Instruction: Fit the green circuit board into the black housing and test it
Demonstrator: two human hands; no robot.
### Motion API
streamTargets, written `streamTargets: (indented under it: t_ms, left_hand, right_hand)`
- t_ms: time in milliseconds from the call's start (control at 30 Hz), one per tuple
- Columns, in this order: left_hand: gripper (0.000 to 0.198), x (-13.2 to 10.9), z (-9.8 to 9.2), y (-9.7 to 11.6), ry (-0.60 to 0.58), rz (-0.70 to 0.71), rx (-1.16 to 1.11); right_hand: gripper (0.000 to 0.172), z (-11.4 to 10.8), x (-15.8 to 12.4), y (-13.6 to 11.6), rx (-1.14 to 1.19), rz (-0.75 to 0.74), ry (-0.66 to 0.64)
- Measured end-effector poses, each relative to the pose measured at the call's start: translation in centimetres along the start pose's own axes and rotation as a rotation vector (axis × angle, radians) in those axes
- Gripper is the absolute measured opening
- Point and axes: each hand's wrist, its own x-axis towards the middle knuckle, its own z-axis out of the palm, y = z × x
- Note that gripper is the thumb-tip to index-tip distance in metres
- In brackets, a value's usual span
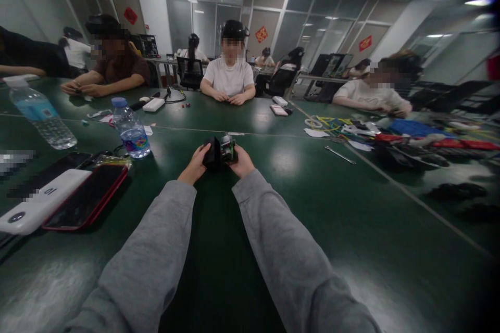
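Both my arms in grey sleeves reach forward over a dark green table (304, 203). My left hand (194, 165) and my right hand (242, 162) are closed together on a small black device (221, 151) with a green circuit part showing on its right side. The left hand grips its black left end, and the right hand holds the end with the green part. The device is just above the table or resting on it; I cannot tell which.
Two water bottles (130, 128) (42, 116) stand to the left. A red-edged phone (88, 199) and a white power bank (41, 202) lie near left. A metal tool (339, 154) and a pile of cables and parts (394, 135) lie to the right. Several people sit across the table.
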Motion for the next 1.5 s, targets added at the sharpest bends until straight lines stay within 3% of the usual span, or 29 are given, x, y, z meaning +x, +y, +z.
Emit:
streamTargets:
  t_ms: [167,400,633,800,1033,1200,1500]
  left_hand:
    - [0.044,0.0,-0.1,-0.2,-0.004,0.032,0.022]
    - [0.041,-0.3,0.2,0.0,-0.01,0.035,0.028]
    - [0.041,-0.5,0.6,-0.1,-0.037,0.064,0.059]
    - [0.037,-0.7,0.6,0.1,-0.047,0.04,0.095]
    - [0.044,-0.3,0.3,-0.3,-0.061,0.062,0.118]
    - [0.049,-0.2,0.4,-0.6,-0.058,0.096,0.157]
    - [0.042,-0.2,0.4,-0.3,-0.043,0.072,0.127]
  right_hand:
    - [0.018,0.9,-0.6,0.4,-0.147,-0.081,0.168]
    - [0.024,0.8,-0.8,1.6,-0.348,-0.318,0.126]
    - [0.026,1.1,-1.8,1.6,-0.511,-0.43,0.151]
    - [0.029,2.0,-2.7,2.0,-0.464,-0.476,0.147]
    - [0.038,2.0,-3.0,2.3,-0.227,-0.361,0.027]
    - [0.043,1.9,-3.1,2.6,-0.225,-0.348,0.09]
    - [0.029,2.0,-3.1,2.7,-0.252,-0.448,0.101]
